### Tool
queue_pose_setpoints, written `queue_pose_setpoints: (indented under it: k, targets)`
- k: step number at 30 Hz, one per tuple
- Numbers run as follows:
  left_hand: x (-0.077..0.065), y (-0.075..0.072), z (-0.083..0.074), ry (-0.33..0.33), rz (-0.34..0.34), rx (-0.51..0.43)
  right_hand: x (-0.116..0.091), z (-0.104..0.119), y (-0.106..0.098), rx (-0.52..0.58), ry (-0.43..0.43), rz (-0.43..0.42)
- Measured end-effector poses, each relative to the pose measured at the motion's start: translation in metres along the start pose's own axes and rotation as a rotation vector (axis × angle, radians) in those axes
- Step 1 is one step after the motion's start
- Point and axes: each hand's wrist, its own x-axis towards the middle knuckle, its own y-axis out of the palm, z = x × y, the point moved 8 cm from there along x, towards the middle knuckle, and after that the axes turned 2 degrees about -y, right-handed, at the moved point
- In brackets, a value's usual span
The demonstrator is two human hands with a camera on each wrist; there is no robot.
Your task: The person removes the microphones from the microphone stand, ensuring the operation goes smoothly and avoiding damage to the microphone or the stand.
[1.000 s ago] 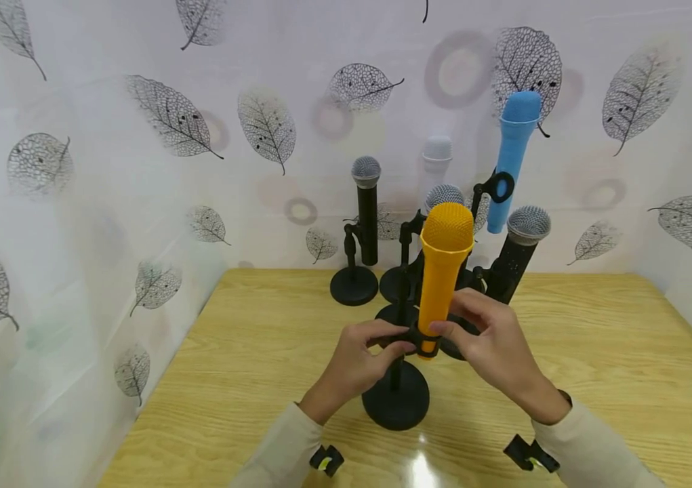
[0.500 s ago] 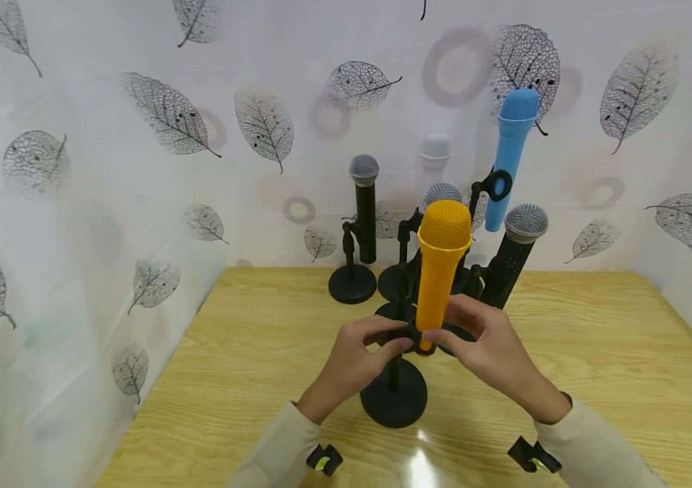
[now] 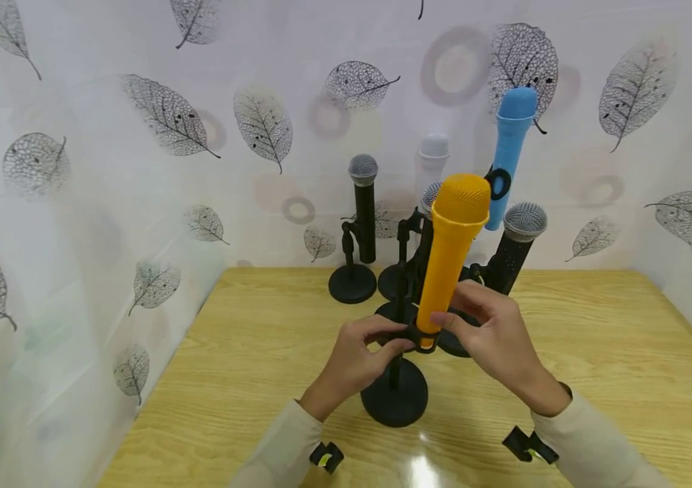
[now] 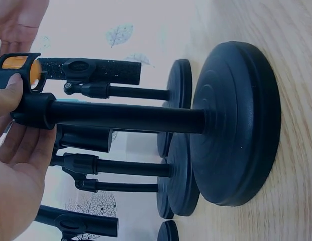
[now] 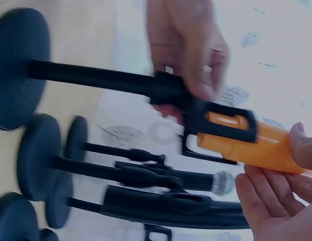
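An orange microphone [image 3: 451, 244] leans to the right, its lower end inside the black clip [image 5: 221, 133] of a short desk stand [image 4: 130, 116]. With thumb and fingers, my right hand [image 3: 495, 332] holds the microphone's lower body, just above the clip. My left hand [image 3: 360, 359] pinches the clip's joint at the top of the stand's pole, thumb in front and fingers behind. The stand's round black base [image 3: 394, 393] rests on the table in front of the other stands. In the right wrist view, the orange handle shows through the clip's open frame.
Behind stand several microphones on black stands: a black one [image 3: 366, 210] at the left, a blue one [image 3: 512, 156], a white one [image 3: 434, 159] at the back, and a black one [image 3: 516, 247] at the right. A leaf-patterned sheet [image 3: 321, 41] hangs behind the wooden table [image 3: 248, 352].
The orange microphone has risen in the clip and its head has tipped to the right. My right hand has moved slightly up with it; my left hand keeps its place on the joint.
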Motion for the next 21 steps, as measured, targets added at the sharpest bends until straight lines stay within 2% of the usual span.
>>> queue_pose_setpoints:
  k: [7, 11, 14, 21]
  targets:
    - [-0.001, -0.001, 0.0, -0.013, -0.004, 0.002, 0.007, 0.005, -0.005, 0.005, -0.001, 0.001]
    - [-0.002, 0.0, 0.003, -0.029, -0.006, -0.028, 0.007, 0.006, -0.005, 0.018, 0.005, 0.007]
    - [-0.004, 0.001, 0.006, -0.059, -0.004, -0.048, 0.008, 0.009, -0.007, 0.01, 0.0, 0.013]
    - [-0.009, 0.004, 0.013, -0.155, 0.011, -0.037, 0.016, 0.017, -0.027, -0.014, -0.001, -0.043]
